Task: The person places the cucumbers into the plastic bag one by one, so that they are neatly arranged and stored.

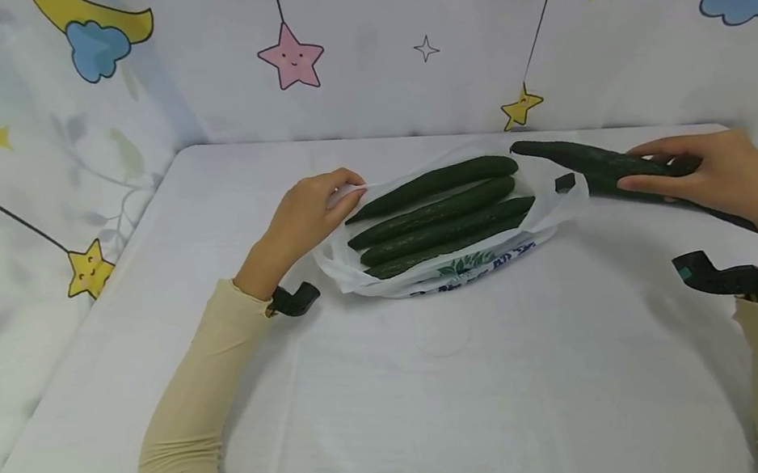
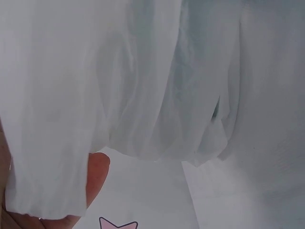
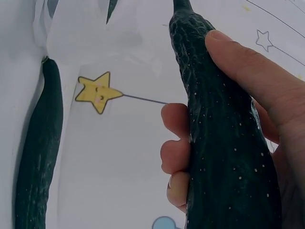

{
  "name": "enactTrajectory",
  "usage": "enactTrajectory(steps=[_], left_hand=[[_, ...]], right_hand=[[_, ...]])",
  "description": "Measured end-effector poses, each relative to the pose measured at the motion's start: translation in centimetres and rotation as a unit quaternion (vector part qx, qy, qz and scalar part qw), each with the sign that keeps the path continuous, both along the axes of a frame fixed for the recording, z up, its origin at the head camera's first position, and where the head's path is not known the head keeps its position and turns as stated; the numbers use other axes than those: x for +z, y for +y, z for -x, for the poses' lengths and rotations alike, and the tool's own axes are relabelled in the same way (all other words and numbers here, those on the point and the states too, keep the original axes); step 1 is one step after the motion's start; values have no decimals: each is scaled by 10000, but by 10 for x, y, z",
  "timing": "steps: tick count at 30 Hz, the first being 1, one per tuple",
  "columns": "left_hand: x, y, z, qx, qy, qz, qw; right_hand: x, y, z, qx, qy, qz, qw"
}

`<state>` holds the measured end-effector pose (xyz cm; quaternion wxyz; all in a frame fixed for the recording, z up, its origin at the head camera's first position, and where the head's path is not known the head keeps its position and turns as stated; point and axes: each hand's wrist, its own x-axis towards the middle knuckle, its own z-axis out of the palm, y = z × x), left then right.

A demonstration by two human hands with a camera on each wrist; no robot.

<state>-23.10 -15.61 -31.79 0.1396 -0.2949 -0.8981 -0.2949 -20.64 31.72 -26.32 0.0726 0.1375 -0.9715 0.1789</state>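
Observation:
A white plastic bag [image 1: 335, 263] with green and blue print lies mid-table, its mouth spread around several dark green cucumbers [image 1: 435, 220]. At the bag's left edge my left hand [image 1: 305, 215] pinches the rim; in the left wrist view the thin plastic [image 2: 47, 119] drapes over the fingers [image 2: 97, 174]. On the right, my right hand [image 1: 714, 166] grips a cucumber [image 3: 224, 138], thumb on one side and fingers curled round the other. Its narrow stem end points left, overlapping the bag's right edge in the head view. Another cucumber [image 3: 40, 138] lies on the table below the held one.
A white cloth covers the table [image 1: 448, 406]. Behind it stands a pale backdrop [image 1: 386, 88] with printed stars, moons and clouds. Dark wrist mounts stick out under the left wrist [image 1: 296, 299] and right wrist [image 1: 716, 276].

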Motion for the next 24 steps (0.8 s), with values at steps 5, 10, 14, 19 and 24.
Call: enactTrajectory(steps=[5,10,14,19,24], left_hand=[[-2,-1,1,-46,67,-20,10000],[-1,-1,1,-55,82,-22,9999],[1,0,1,-33,88,-13,10000],[-1,-1,2,-53,116,-22,9999],[-2,-1,2,-41,112,-14,9999]], right_hand=[[-2,-8,0,173,131,-64,9997],[-1,-18,1,89,-265,-110,9995],[-1,-25,2,317,-256,-135,9991],[-3,-34,4,419,-517,-153,9977],[-8,-46,9,589,-683,-191,9957]])
